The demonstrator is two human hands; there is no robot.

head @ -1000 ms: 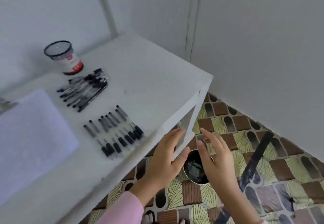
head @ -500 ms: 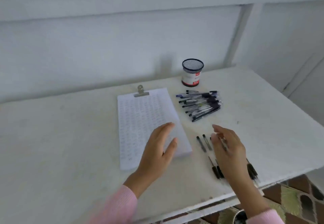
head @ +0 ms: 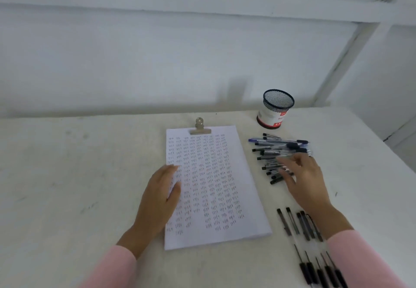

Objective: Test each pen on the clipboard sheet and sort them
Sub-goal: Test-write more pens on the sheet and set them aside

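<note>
While your left hand [head: 159,197] lies flat on the mark-filled clipboard sheet [head: 216,188], your right hand [head: 304,179] spreads loose, empty fingers over the pen pile [head: 275,149]. A mesh cup [head: 275,108] stands beyond.

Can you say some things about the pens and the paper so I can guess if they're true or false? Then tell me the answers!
1. The left hand rests on the left edge of the sheet. True.
2. The mesh cup stands to the left of the sheet. False: it stands to the right, behind the pile of pens.
3. The sheet is blank. False: rows of small pen marks cover it.
4. The right hand is over the pile of pens. True.
5. A metal clip holds the top of the sheet. True.
</note>
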